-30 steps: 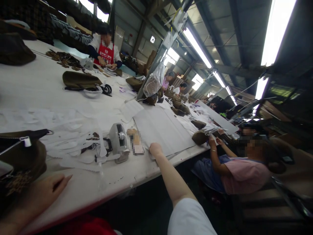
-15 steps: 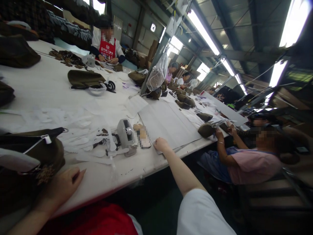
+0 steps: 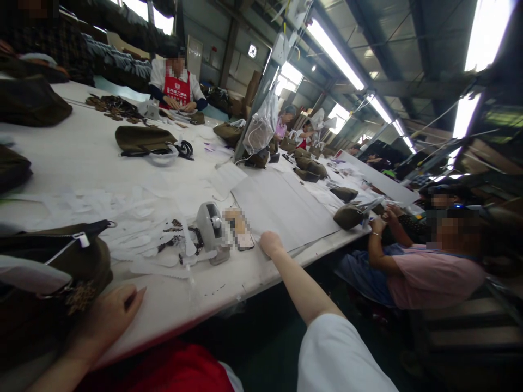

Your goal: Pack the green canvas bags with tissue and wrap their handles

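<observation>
My left hand [image 3: 112,318] rests by the near table edge with its fingers curled and no held thing showing. Right beside it stands a dark olive bag [image 3: 93,256] with a zip, a pale wrapped strap [image 3: 32,275] and a snowflake-like charm [image 3: 80,297]. My right hand [image 3: 271,243] lies on the table in a loose fist, with nothing seen in it. It is next to a phone-like item [image 3: 245,241], partly blurred out, and by the near edge of a large white sheet [image 3: 281,204]. A grey tape dispenser [image 3: 212,228] stands between my hands.
White strips [image 3: 134,239] and dark small parts lie left of the dispenser. Another olive bag [image 3: 145,139] lies farther back. A metal post [image 3: 257,98] with a plastic bag rises from the table. A co-worker in pink [image 3: 437,275] sits at right; another in a red apron [image 3: 176,92] works across.
My view has shifted slightly; both of my hands stay about where they were. The co-worker in pink has moved their hands a little, and the one across has lowered theirs.
</observation>
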Available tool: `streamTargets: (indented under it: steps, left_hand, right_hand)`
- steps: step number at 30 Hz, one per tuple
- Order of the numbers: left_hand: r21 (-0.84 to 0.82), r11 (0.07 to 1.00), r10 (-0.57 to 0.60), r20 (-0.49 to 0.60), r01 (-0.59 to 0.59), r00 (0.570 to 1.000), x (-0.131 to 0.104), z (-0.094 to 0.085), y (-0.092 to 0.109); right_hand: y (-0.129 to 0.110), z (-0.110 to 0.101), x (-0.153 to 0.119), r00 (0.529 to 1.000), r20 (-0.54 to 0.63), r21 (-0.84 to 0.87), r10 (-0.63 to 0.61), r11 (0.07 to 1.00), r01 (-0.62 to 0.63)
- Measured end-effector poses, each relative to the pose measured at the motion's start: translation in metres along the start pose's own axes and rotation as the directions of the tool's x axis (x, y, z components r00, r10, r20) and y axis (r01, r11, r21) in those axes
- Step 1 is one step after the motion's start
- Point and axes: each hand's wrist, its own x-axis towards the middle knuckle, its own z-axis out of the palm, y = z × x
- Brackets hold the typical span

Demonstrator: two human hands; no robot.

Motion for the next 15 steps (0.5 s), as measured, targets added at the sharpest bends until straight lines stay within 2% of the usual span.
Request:
streamTargets:
  steps: [7, 15]
  left_hand:
    - [0.031, 0.999, -0.024, 0.037, 0.023, 0.999, -0.001, -0.001, 0.003]
    - [0.090, 0.996, -0.009, 0.025, 0.007, 1.000, -0.003, -0.005, 0.004]
  right_hand:
    - [0.013, 0.003, 0.001, 0.998, 0.026, 0.027, -0.063, 0.998, 0.062]
    - [0.013, 0.013, 0.014, 0.995, 0.019, 0.040, -0.101, 0.994, 0.100]
